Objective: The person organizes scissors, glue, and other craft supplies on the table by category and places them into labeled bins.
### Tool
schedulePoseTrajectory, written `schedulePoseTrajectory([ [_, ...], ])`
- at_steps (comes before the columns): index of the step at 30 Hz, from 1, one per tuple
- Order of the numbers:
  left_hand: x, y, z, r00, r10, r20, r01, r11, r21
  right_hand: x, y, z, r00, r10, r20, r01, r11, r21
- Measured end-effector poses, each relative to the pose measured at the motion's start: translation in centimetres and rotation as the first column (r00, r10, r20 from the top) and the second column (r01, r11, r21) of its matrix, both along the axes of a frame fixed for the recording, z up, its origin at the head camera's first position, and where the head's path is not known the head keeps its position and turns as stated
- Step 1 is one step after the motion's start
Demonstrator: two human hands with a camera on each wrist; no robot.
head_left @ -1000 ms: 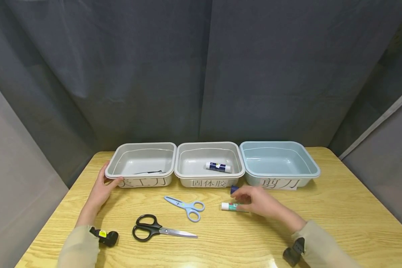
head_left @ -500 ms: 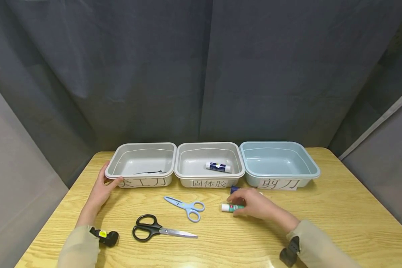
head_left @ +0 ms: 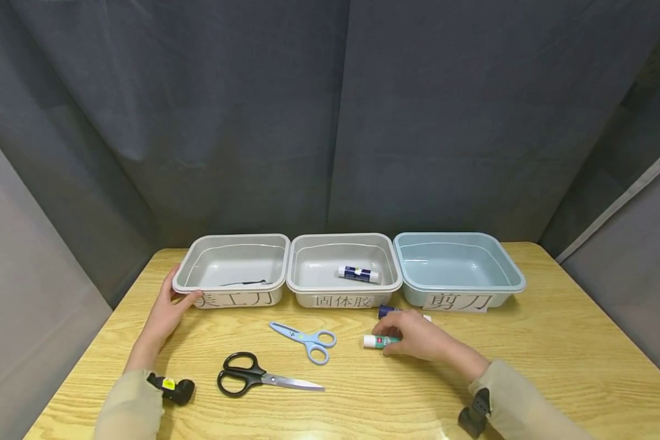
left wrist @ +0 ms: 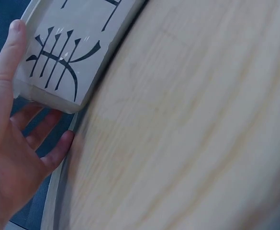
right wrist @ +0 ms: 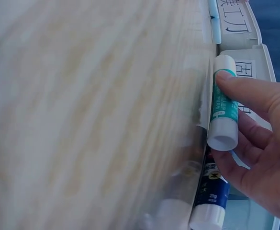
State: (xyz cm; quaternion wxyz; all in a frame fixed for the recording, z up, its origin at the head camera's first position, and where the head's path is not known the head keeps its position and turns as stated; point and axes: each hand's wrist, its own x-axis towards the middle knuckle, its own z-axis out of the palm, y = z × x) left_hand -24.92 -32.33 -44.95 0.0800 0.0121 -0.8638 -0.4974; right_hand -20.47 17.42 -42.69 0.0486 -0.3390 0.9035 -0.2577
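Observation:
My right hand [head_left: 415,335] pinches a green glue stick [head_left: 381,341] with white ends, low over the table. In the right wrist view the thumb presses on the label of this glue stick [right wrist: 224,103], with the fingers behind it. A dark blue glue stick [right wrist: 210,191] lies just beyond, partly hidden by the hand in the head view. My left hand [head_left: 165,315] holds the front left corner of the left grey bin [head_left: 236,238], thumb on its front and fingers round its side. In the left wrist view the thumb touches the labelled front of the bin [left wrist: 63,52].
Light blue scissors [head_left: 306,339] and black-handled scissors [head_left: 261,379] lie on the wooden table [head_left: 363,409]. The middle grey bin [head_left: 341,237] contains a blue glue stick [head_left: 359,274]. A thin dark object [head_left: 247,283] lies in the left bin. At the right stands a light blue bin [head_left: 456,287].
My right hand has shifted slightly left and closed its grip on the green glue stick. More of the dark blue glue stick's far end shows. The left hand stays on the bin.

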Motion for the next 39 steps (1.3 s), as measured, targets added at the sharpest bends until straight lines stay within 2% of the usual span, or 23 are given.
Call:
schedulePoseTrajectory([
  [11,-0.2,-0.2,-0.4,1.0,-0.011,-0.017,0.011,1.0,0.004,-0.4,-0.1,0.9,0.998,-0.053,-0.037,0.052,0.998,-0.022],
  [19,0.0,-0.1,-0.2,1.0,-0.006,0.001,0.005,1.0,0.004,-0.9,-0.2,1.5,0.996,-0.012,-0.084,0.008,0.999,-0.047],
  [30,0.0,-0.1,0.0,1.0,-0.007,0.005,0.007,1.0,0.006,-1.6,-0.7,3.9,0.983,-0.026,-0.18,0.025,1.0,-0.01],
  [39,0.1,-0.1,0.1,1.0,-0.012,-0.003,0.012,1.0,0.001,-2.7,-0.8,5.4,0.987,-0.034,-0.156,0.034,0.999,0.003],
])
